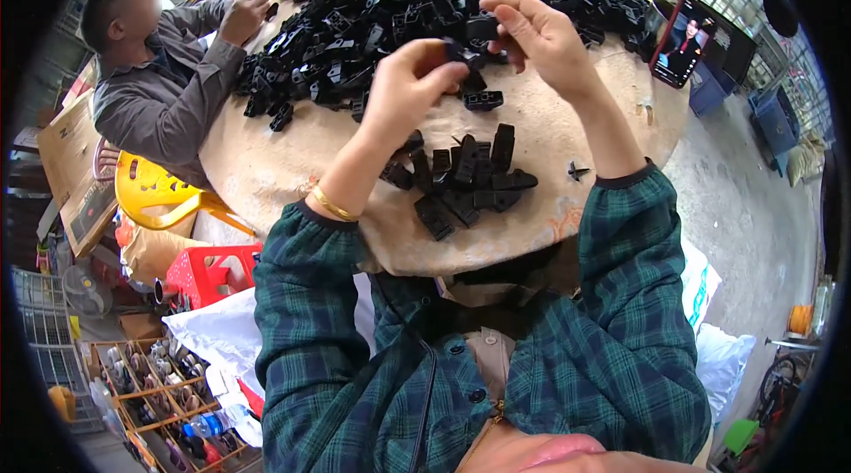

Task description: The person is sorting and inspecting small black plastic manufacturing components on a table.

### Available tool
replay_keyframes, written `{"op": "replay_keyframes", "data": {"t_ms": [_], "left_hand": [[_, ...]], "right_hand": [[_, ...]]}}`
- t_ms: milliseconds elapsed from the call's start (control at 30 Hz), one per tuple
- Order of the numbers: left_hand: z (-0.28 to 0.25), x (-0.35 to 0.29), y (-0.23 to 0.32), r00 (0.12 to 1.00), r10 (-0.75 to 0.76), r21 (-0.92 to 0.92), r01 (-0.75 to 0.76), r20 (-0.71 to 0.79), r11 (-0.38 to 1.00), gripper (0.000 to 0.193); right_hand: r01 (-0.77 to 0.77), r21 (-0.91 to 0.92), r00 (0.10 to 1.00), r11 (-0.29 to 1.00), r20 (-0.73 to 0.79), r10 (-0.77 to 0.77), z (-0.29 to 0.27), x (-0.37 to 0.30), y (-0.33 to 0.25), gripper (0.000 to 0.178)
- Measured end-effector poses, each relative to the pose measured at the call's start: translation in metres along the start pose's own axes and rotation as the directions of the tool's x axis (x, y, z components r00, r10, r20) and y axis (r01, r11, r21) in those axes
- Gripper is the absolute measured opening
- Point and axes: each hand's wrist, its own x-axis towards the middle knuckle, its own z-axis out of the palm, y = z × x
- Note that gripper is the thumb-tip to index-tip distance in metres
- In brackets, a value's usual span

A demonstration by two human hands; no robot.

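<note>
My left hand (403, 87) is raised over the table with thumb and fingers closed on a small black plastic part (454, 51). Facing it, my right hand (545, 43) has its fingers curled at another black plastic part (481, 28), dark against the heap behind, so its outline is hard to make out. Below my hands, a small pile of black plastic parts (470, 172) lies near the table's front edge. One loose black part (483, 101) rests just beyond that pile. A small black piece (578, 172) lies alone beside my right forearm.
A large heap of black parts (355, 47) covers the far side of the round table (275, 158). A phone (683, 41) stands lit at the right edge. At the left, a co-worker (168, 74) handles a small part. Yellow (151, 194) and red (208, 271) plastic seats stand at the lower left.
</note>
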Motion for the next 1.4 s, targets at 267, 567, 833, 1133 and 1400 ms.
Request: {"op": "replay_keyframes", "data": {"t_ms": [267,567,833,1133,1400], "left_hand": [[0.008,-0.002,-0.007,0.995,0.047,-0.420,-0.081,-0.091,0.904,0.027],[0.008,-0.002,-0.004,0.976,0.131,-0.138,-0.156,-0.176,0.978,0.025],[0.008,-0.005,-0.005,0.971,0.156,-0.155,-0.184,-0.179,0.971,0.028],[0.001,-0.007,0.008,0.995,0.053,-0.519,-0.090,-0.086,0.850,0.033],[-0.005,-0.015,0.022,0.951,0.077,0.515,-0.229,0.299,0.826,0.035]], "right_hand": [[-0.074,0.303,0.996,0.950,-0.024,0.085,0.028,-0.008,-0.009,0.025],[-0.361,0.609,0.926,0.706,0.143,0.350,0.025,-0.006,-0.001,0.019],[-0.140,0.294,0.972,0.945,-0.143,0.188,0.050,-0.012,-0.002,0.020],[-0.168,0.180,0.985,0.969,0.008,0.170,0.040,-0.009,0.000,0.037],[-0.119,-0.620,0.985,0.775,-0.172,0.014,-0.092,0.012,0.042,0.023]]}}
